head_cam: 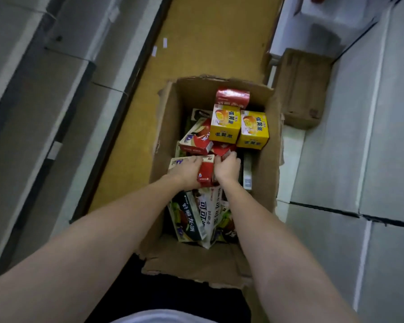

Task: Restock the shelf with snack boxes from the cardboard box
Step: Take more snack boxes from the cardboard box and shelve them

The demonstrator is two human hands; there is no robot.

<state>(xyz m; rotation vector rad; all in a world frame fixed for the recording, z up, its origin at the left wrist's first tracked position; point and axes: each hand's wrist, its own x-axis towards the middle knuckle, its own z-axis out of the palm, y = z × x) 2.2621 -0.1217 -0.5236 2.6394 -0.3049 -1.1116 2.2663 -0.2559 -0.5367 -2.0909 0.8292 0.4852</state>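
An open cardboard box [166, 141] stands on the floor below me, full of snack boxes. Both my arms reach down into it. My left hand [188, 170] and my right hand [228, 169] grip a red snack box [206, 171] from either side in the middle of the pile. Two yellow boxes [225, 123] [254, 129] lie on top at the far end, with a red box [232, 96] beyond them. Another red-and-white box [197, 136] leans at the left. Green and white boxes [196, 217] stand on end at the near side.
Grey shelving [40, 94] runs along the left and a grey shelf face [371, 148] along the right. A yellow-brown floor strip [210, 38] lies ahead. A smaller shut cardboard box [301, 87] sits to the right beyond the open one.
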